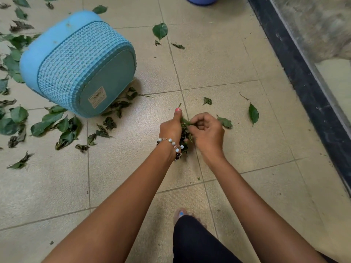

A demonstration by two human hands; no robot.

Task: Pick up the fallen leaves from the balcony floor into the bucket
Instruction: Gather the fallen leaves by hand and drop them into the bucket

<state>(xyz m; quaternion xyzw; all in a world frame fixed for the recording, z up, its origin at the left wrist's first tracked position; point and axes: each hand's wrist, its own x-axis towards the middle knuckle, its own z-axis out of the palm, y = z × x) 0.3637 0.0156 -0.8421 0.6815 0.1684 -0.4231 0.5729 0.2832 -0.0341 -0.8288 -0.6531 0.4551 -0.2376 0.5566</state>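
Your dark-trousered knee (197,242) and sandalled foot (182,214) sit lowest in view — both bare hands meet just ahead over the beige tiled floor (237,73).
Your left hand (171,126) is curled round a bunch of dark green gathered leaves (185,133), likely serving as the store, while your right hand (207,131) pinches another leaf into it. The light blue woven-plastic bucket (79,61) lies tipped on its side to the left — scattered leaves (57,126) surround it.

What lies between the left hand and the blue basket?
In the head view, bare tile and scattered leaves lie between the left hand and the tipped blue basket.
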